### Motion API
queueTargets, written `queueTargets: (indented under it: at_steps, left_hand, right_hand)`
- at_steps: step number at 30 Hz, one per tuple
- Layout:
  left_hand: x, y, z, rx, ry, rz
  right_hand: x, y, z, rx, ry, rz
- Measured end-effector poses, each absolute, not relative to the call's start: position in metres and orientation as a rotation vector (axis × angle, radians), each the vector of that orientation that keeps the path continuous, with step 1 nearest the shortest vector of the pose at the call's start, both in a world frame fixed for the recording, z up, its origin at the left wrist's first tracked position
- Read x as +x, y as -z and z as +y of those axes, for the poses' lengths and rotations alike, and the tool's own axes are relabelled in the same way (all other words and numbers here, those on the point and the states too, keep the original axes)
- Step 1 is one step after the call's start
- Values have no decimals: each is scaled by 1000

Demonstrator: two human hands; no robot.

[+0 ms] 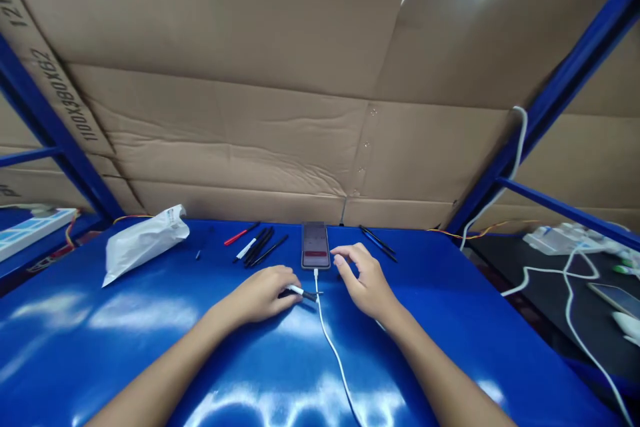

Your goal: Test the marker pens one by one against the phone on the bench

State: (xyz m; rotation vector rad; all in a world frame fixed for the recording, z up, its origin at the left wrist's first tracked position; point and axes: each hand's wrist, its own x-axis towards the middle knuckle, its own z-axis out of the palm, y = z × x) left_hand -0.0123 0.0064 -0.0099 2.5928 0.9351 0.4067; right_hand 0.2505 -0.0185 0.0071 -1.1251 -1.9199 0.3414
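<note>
Low over the blue tabletop [150, 347], my left hand [270, 293] is closed around a white pen with a dark tip end [298, 290], which points right across the white cable. My right hand [365, 279] is beside the phone [315, 245], its thumb and fingers apart with nothing between them. The phone lies screen up, and the white charging cable [327, 337] runs from its lower edge toward me. Left of the phone lie several black pens [260, 247], a white-and-black pen [247, 249] and a red pen [241, 233]. Black pens [379, 243] also lie behind my right hand.
A white plastic bag [145, 240] lies at the left, near a tiny piece [198, 255]. Cardboard [240, 127] walls the back between blue metal posts [545, 90]. On the right, a black surface [530, 287] holds cables and a power strip [565, 240].
</note>
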Motion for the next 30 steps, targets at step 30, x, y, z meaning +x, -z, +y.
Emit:
queueTargets:
  at_steps: [30]
  left_hand:
    - [7,3,-2,1836,-702,916]
  right_hand:
    - [216,15,-29,-899,-956,-1700]
